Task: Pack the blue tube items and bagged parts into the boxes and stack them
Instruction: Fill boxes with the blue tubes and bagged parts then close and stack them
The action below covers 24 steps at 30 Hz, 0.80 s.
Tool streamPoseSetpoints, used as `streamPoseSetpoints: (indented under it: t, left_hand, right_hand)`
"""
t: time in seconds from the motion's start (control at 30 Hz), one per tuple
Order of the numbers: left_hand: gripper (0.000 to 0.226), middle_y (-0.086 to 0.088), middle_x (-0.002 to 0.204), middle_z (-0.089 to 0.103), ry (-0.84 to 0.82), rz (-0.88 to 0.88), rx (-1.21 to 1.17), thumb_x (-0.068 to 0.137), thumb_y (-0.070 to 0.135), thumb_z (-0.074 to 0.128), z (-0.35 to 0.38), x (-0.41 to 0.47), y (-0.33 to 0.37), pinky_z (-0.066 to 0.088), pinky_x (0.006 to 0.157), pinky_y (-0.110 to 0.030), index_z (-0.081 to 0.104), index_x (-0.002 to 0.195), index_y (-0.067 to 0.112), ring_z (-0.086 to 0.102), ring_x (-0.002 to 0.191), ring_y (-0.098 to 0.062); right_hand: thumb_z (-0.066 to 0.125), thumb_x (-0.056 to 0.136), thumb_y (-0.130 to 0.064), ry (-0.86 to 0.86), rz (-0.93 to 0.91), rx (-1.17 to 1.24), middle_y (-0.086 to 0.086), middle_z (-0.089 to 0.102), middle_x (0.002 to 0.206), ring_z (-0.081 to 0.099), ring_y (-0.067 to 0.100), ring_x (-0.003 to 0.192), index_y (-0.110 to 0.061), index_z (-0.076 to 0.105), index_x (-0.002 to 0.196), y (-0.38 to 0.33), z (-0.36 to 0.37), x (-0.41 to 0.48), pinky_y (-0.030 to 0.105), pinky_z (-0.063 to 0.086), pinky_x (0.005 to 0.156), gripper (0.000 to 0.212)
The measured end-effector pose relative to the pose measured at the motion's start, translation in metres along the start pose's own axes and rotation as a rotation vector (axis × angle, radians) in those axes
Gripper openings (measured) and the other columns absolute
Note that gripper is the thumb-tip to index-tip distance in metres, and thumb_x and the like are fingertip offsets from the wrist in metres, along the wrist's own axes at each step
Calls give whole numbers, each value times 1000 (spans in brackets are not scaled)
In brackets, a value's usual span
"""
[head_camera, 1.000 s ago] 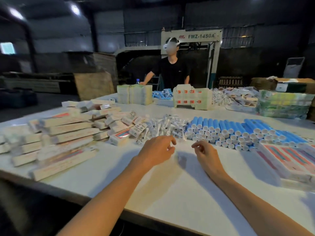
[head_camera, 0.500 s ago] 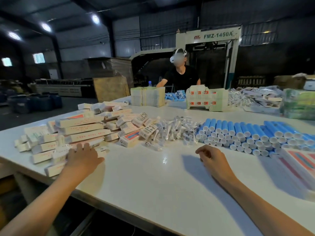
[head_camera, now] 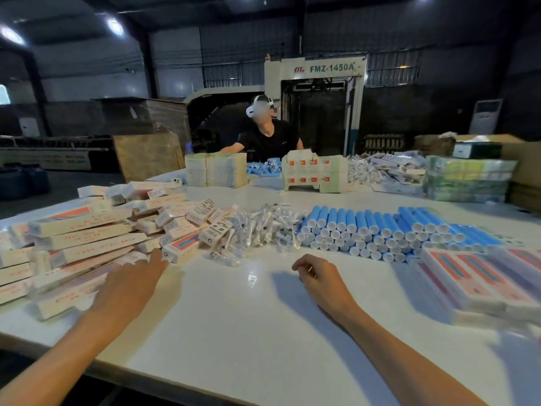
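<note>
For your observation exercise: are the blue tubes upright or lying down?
Lying down: the blue tubes are piled in rows, white end caps facing the camera.

Dim hall: corrugated wall [head_camera: 175, 63], lit ceiling lamps [head_camera: 114, 26], and machine [head_camera: 316, 68] marked FMZ-1450A beyond the white table's [head_camera: 248, 317] far edge.

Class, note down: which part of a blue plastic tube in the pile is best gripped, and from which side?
Probably a top-row blue plastic tube, pinched at its white capped end from the near side: tubes lie flat, packed side by side, caps facing that way.
</note>
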<state>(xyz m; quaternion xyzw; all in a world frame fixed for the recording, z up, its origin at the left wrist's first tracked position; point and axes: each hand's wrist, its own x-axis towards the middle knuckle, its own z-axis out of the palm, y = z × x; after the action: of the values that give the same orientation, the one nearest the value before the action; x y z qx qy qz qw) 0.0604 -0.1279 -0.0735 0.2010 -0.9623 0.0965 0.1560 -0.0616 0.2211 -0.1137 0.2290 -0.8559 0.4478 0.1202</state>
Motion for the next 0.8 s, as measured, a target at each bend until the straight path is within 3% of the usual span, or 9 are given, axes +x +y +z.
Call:
streamPoseSetpoints:
  t: [0.1,0.2,0.37,0.47,0.6,0.73,0.8]
  left_hand:
    - [41,1,112,70,1,-81,-224,111,31,49,-10,12,10,48,68,-35,34,149,26,71,98,-23]
    - [19,7,90,63,20,-123,-582,112,40,45,-20,22,22,46,60,-34,60,124,40,64,78,-18]
    - [47,-9,91,75,23,-37,-906,115,44,35,-40,31,72,50,77,-43,71,100,17,70,85,-33]
    - [46,-25,92,69,-59,-130,-1260,114,38,41,-43,37,104,50,85,-47,70,100,5,67,89,-40]
    - [47,-11,73,66,-158,-152,-1499,113,45,40,-36,47,134,52,74,-40,68,95,12,64,69,-27]
    - [39,4,62,67,-173,-138,-1651,114,39,42,-26,58,156,56,79,-43,65,92,16,67,67,-23]
    - [35,0,78,78,-212,-116,-1763,114,36,41,-20,60,163,59,86,-50,68,103,17,75,79,-30]
  right_hand:
    - [53,103,-10,34,5,-30,-5,71,96,63,15,81,-17,71,106,-4,0,-4,34,51,75,20]
    - [52,102,-13,190,-2,-128,-6,69,102,61,16,87,-18,68,108,-11,-12,-1,35,49,76,18]
    - [55,98,-8,414,-8,-376,10,67,110,62,27,96,-6,64,114,-13,-92,56,49,57,81,18]
    - [52,96,-6,366,192,-635,22,59,124,54,37,115,2,59,115,11,-149,88,48,52,91,22]
    - [53,99,-10,234,407,-937,23,47,141,41,39,135,-1,60,111,54,-192,104,49,45,107,16]
    - [48,104,-26,173,460,-1140,20,43,147,40,36,135,-9,65,122,81,-200,115,45,40,107,30]
    - [47,105,-26,167,461,-1192,18,48,140,43,34,129,-12,65,122,88,-197,117,42,41,104,29]
